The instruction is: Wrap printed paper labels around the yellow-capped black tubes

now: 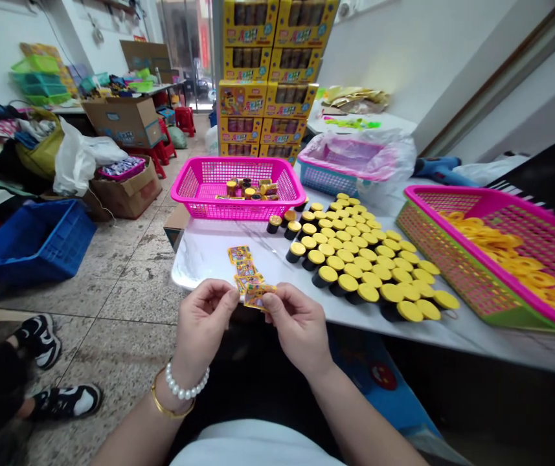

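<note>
Fingers [277,305] of the left hand [206,330] and right hand [302,328] pinch a label [256,296] by the worktop [204,255]; more labels [241,255] lie loose just beyond; most lidded pots [365,254] look unlabelled; seemingly labelled gold pots [268,188] lie in the pink basket [243,211].

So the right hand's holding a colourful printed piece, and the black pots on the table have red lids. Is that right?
Not quite: the lids on the black pots are yellow, as the head view shows. The right hand does hold a colourful printed piece.
</note>
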A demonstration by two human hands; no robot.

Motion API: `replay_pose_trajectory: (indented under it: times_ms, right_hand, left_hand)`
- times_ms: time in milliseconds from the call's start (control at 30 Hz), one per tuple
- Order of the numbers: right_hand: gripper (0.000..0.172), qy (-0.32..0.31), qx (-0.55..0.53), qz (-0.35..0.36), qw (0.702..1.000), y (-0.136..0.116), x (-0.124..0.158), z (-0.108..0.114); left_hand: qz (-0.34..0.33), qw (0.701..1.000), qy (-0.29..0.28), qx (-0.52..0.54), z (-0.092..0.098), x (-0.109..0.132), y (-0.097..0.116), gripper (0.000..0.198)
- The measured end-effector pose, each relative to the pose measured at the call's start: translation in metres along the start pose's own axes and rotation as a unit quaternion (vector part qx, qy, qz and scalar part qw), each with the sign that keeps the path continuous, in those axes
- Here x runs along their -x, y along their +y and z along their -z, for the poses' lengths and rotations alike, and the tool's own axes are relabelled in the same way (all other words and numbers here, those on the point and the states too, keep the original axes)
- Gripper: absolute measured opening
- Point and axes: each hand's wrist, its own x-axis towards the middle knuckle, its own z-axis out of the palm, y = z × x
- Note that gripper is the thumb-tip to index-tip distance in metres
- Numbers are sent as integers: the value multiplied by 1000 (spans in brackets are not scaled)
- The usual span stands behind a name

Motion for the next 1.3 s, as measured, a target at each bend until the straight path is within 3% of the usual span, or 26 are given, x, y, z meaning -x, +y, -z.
replay_pose_trajectory:
  times_ms: [167, 267, 400, 500, 600, 667, 767, 867, 967, 1067, 1133, 1200, 1300]
  right_hand:
    - [35, -1, 64, 49, 997, 4, 1, -3]
    - [34, 1, 114, 102, 988, 5, 2, -6]
    - [34, -47, 206, 157, 965, 4, 2, 5]
    - [31, 9, 367, 218, 904, 5, -2, 36]
    - [24, 144, 545, 215, 797, 11, -7, 73]
    - [21, 163, 622, 202, 739, 17, -8, 89]
    - [20, 135, 663, 211, 706, 26, -5, 95]
    - [12, 107, 650, 235, 715, 31, -4, 90]
    - [8, 89, 613, 239, 748, 31, -10, 85]
    - [14, 111, 503, 203, 833, 21, -14, 78]
    - [32, 116, 357, 153, 914, 9, -13, 71]
    - [39, 89, 193, 88, 973, -4, -11, 62]
    - [28, 45, 5, 1, 999, -13, -8, 46]
  left_hand:
    - [-16, 999, -30, -9, 3, 2, -2, 18]
    - [-48, 998, -20, -29, 3, 5, -5, 12]
    - [-44, 998, -18, -51, 6, 8, -10, 8]
    - [-3, 999, 10, -48, 13, 8, -14, 12]
    - [64, 997, 23, -24, 19, 7, -16, 21]
    - [105, 994, -1, 14, 18, 6, -16, 28]
    - [159, 983, -39, 87, 11, 3, -12, 37]
    - [227, 961, -65, 143, 6, -2, -11, 44]
    - [278, 940, -78, 179, 4, -8, -11, 48]
    - [303, 926, -83, 207, 5, -14, -12, 46]
    - [314, 917, -88, 230, 4, -18, -11, 42]
    - [325, 906, -96, 254, 2, -21, -11, 39]
    - [341, 891, -102, 282, -3, -25, -11, 34]
